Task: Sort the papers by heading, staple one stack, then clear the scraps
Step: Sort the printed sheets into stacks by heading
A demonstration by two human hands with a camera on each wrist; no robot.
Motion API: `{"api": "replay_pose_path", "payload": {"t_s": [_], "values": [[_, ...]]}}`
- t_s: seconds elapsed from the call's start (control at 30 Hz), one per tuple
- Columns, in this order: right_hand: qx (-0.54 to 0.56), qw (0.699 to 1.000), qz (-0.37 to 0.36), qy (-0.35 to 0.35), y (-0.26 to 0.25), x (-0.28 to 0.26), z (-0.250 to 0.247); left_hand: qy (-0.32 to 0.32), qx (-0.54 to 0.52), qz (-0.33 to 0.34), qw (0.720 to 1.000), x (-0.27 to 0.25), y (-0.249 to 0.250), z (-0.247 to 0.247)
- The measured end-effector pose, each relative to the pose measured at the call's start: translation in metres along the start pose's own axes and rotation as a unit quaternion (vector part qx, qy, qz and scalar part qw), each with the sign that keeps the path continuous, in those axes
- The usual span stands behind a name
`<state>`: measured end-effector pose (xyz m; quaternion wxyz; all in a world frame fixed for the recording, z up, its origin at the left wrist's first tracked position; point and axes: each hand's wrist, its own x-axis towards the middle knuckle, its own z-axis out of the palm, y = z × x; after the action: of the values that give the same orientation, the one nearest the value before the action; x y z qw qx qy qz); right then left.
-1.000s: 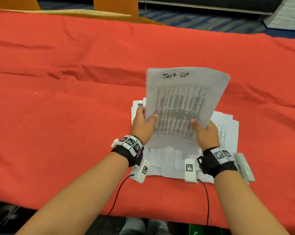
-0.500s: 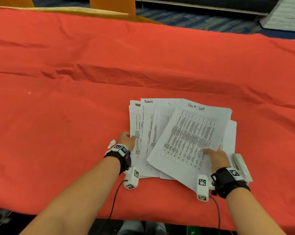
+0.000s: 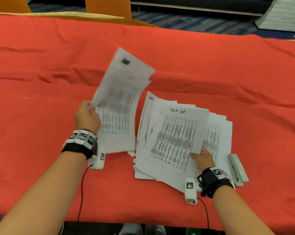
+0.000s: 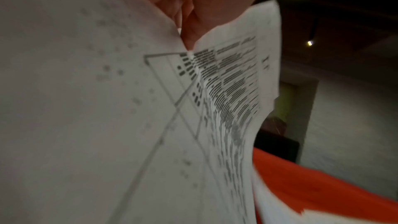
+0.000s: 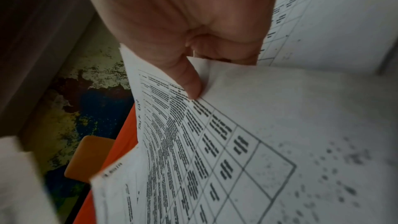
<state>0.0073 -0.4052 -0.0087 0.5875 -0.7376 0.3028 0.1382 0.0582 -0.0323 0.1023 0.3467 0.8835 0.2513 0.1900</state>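
My left hand (image 3: 88, 114) pinches a printed sheet (image 3: 121, 102) by its left edge and holds it tilted above the red cloth, blurred with motion. In the left wrist view my left hand (image 4: 189, 43) grips that sheet (image 4: 107, 108) at its edge. A fanned pile of papers (image 3: 218, 131) lies to the right, and a sheet headed "Task List" (image 3: 175, 138) is on top. My right hand (image 3: 196, 154) pinches the Task List sheet's lower right edge. In the right wrist view the thumb (image 5: 189, 81) lies on top of the Task List sheet (image 5: 237, 142).
A white stapler (image 3: 237, 168) lies on the red cloth (image 3: 41, 116) just right of the pile. Small torn paper bits (image 3: 131, 153) show at the pile's lower left edge. Orange chair backs (image 3: 107, 5) stand beyond the table's far edge.
Both hands first held the Task List sheet upright, then laid it on the pile. The left hand has since lifted another sheet from the pile's left side, up and to the left.
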Motion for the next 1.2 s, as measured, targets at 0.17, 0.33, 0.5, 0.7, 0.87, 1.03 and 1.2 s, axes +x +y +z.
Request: {"api": "replay_pose_path", "payload": {"t_s": [0.17, 0.33, 0.5, 0.7, 0.87, 1.03, 1.2], "values": [[-0.015, 1.000, -0.015, -0.006, -0.009, -0.001, 0.005, 0.052, -0.107, -0.011, 0.993, 0.021, 0.003, -0.028], [-0.044, 0.998, -0.033, -0.037, -0.026, -0.007, 0.017, -0.118, -0.126, -0.018, 0.985, -0.020, -0.001, 0.015], [0.053, 0.994, -0.011, -0.090, -0.034, -0.011, 0.021, -0.278, -0.092, -0.078, 0.953, -0.075, -0.020, 0.068], [0.105, 0.990, 0.018, -0.095, -0.031, -0.017, 0.017, -0.336, -0.073, -0.123, 0.931, -0.099, -0.022, 0.096], [0.034, 0.992, -0.033, -0.114, -0.025, -0.020, 0.007, -0.351, -0.090, -0.121, 0.924, -0.112, -0.010, 0.111], [0.038, 0.998, -0.054, -0.021, -0.017, -0.015, -0.016, -0.334, -0.094, -0.116, 0.931, -0.111, -0.006, 0.123], [0.092, 0.995, -0.032, 0.011, -0.005, 0.000, -0.035, -0.326, -0.046, -0.178, 0.927, -0.092, -0.019, 0.133]]}}
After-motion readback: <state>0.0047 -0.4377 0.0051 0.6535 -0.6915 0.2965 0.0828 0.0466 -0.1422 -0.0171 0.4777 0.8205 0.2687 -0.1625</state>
